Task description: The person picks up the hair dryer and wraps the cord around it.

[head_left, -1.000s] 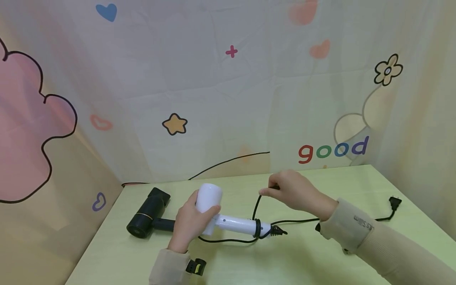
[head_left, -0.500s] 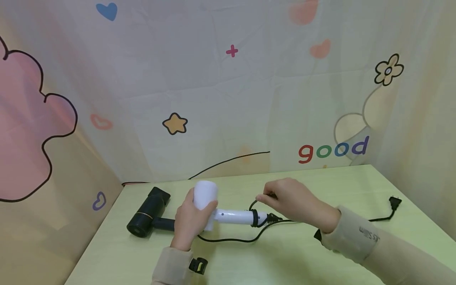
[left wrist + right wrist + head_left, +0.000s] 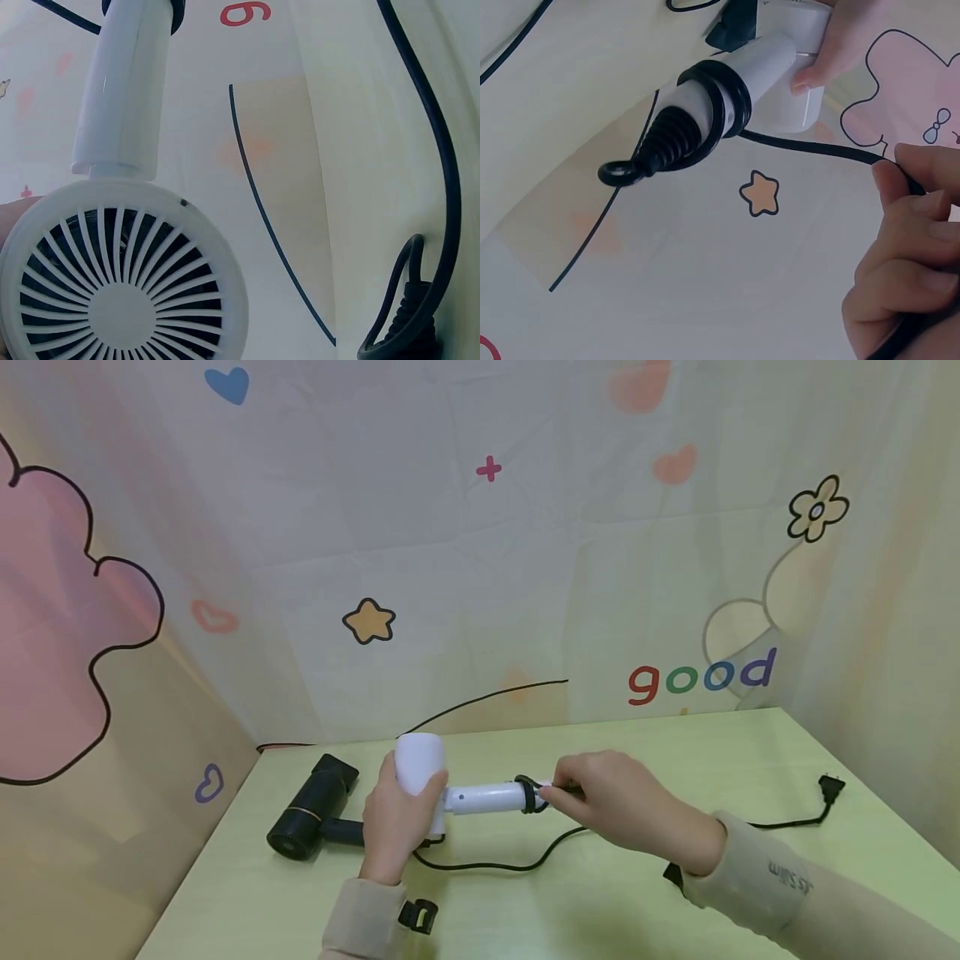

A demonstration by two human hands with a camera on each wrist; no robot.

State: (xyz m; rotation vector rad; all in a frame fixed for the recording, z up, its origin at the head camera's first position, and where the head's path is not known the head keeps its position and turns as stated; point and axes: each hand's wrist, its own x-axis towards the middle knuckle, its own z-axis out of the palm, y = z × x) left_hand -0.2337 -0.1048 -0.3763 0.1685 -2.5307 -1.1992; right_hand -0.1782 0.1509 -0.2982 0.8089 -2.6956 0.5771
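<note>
Over the table (image 3: 517, 914), my left hand (image 3: 396, 822) gripped the white hair dryer (image 3: 472, 799); my right hand (image 3: 611, 793) pinched its cord (image 3: 810, 145), best wound taut.

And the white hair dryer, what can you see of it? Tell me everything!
The white hair dryer looks like glossy plastic, with a round, slatted grille. Its handle points right, with black cord looped around its end. The left hand grips it, seemingly above the table; the right hand holds the cord.
</note>
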